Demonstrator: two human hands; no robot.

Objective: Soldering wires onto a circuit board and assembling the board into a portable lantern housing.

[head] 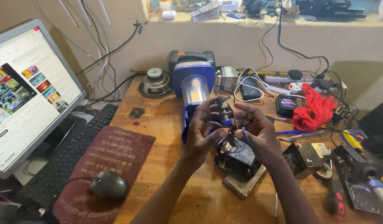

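Observation:
My left hand (204,126) and my right hand (253,126) meet over the middle of the wooden table (166,124). Together they pinch a small circuit board (225,114) with dark components and thin blue wires (244,132) hanging from it. Just below the hands sits a dark boxy module (240,159) on a pale board (241,186), joined to the small board by wires. A blue lantern (193,89) with a clear lamp dome lies directly behind my hands.
A monitor (27,91), black keyboard (71,153), mouse (109,184) on a maroon pad (112,157) fill the left. A round speaker (155,82), red cloth (316,108), black battery (287,103), power strip (301,85), screwdriver (335,201), cables and small parts crowd the back and right.

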